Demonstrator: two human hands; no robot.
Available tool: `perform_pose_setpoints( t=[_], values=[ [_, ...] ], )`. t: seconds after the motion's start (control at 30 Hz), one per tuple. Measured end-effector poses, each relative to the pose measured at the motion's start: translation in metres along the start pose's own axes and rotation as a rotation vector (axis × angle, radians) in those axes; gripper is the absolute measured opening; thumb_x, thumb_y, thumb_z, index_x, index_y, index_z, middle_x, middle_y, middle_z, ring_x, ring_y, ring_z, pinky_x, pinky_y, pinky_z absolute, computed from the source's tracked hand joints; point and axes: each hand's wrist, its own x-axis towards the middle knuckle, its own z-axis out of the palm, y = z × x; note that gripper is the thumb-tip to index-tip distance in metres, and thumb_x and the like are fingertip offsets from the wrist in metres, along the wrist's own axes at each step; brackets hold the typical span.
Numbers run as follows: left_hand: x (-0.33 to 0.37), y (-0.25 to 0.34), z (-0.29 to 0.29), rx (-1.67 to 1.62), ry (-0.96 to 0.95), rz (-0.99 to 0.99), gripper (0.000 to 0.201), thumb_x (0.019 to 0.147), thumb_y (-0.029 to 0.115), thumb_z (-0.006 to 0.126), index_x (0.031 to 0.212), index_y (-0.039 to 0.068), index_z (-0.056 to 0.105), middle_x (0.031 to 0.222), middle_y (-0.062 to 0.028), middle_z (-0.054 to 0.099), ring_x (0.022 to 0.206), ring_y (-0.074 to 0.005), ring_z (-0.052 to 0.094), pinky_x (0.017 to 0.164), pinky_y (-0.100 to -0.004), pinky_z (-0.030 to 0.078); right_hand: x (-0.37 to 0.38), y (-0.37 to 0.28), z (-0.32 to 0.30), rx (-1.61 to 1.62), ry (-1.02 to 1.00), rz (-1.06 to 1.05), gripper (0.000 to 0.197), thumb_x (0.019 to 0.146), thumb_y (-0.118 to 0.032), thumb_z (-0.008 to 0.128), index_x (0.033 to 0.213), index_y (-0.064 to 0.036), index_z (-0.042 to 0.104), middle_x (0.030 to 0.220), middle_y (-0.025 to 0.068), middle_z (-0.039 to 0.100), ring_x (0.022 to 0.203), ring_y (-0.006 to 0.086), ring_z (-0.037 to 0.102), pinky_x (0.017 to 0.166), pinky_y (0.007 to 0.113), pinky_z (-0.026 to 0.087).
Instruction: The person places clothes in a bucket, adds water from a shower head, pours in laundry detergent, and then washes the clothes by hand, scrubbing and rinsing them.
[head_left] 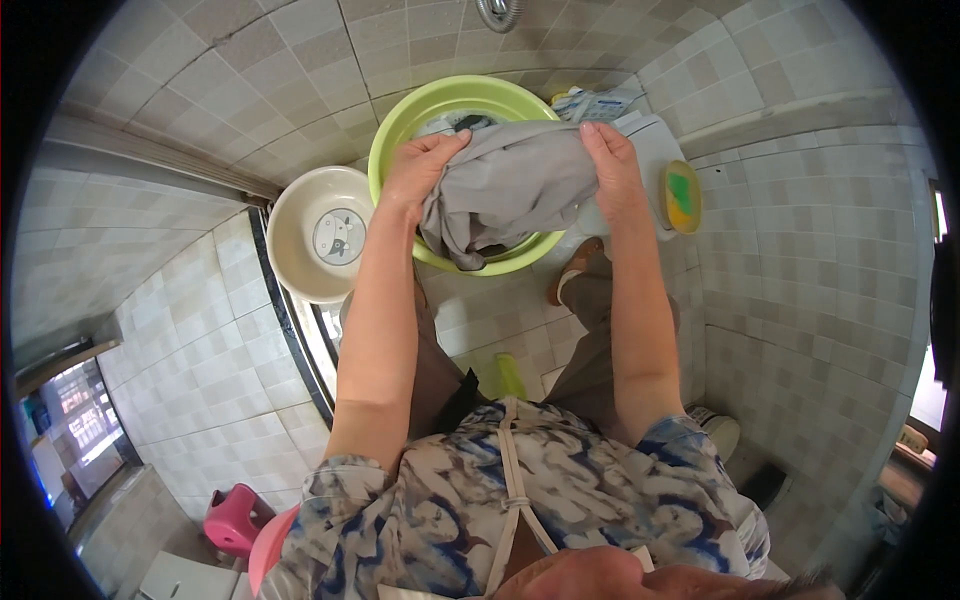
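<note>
A grey piece of cloth (520,180), perhaps a garment, is stretched between my two hands above a large lime-green basin (395,110). My left hand (418,172) pinches its left end, thumb on top. The opposite upper corner is gripped by my right hand (612,168). One fold hangs down over the basin's near rim. Behind the cloth, dark and light laundry (455,123) shows inside the basin; the rest of the contents is hidden.
Left of the green basin stands a cream basin (290,240) with a cow picture on its bottom. To the right, a yellow soap dish (684,212) with a green piece sits beside a white surface (650,145) holding packets (595,103). A pink stool (236,520) is at lower left.
</note>
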Motion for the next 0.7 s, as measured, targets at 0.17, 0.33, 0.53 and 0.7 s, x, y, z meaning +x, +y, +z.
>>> perform_pose_setpoints(
  t=[0.17,0.33,0.53,0.7],
  values=[
    [0.041,-0.059,-0.006,-0.264,0.306,0.098,0.024,0.084,0.015,0.064,0.066,0.009,0.051,0.063,0.0017,0.054,0.055,-0.0084,0.049,0.052,-0.0248,0.04,-0.024,0.043,0.088,-0.51,-0.087,-0.811,0.012,0.075,-0.015,0.069,0.071,-0.0069,0.061,0.098,0.0026,0.063,0.074,0.0172,0.058,0.068,0.031,0.045],
    [0.038,-0.083,0.014,-0.537,0.113,0.034,0.026,0.089,0.03,0.056,0.095,0.005,0.055,0.088,-0.0036,0.058,0.078,-0.0163,0.055,0.069,-0.0314,0.047,0.003,0.084,0.125,-1.184,0.208,-0.237,0.03,0.081,-0.031,0.052,0.071,-0.0044,0.062,0.079,0.0199,0.063,0.072,0.036,0.062,0.065,0.044,0.049],
    [0.052,-0.135,-0.028,-0.161,0.148,0.156,0.033,0.091,0.036,0.048,0.106,0.008,0.055,0.095,-0.0067,0.058,0.085,-0.0194,0.056,0.073,-0.0335,0.046,-0.031,0.103,0.157,-1.251,-0.008,-0.43,0.035,0.084,-0.037,0.049,0.082,-0.0054,0.063,0.078,0.0215,0.063,0.065,0.0359,0.063,0.061,0.046,0.051],
    [0.002,-0.053,0.046,-0.588,0.099,-0.241,0.042,0.088,0.047,0.053,0.099,0.007,0.057,0.083,-0.0042,0.058,0.073,-0.0174,0.055,0.065,-0.0353,0.048,0.016,0.062,0.102,-1.077,0.263,-0.076,0.048,0.089,-0.031,0.034,0.069,-0.0013,0.066,0.072,0.0229,0.062,0.069,0.0397,0.063,0.064,0.046,0.05]
  ],
)
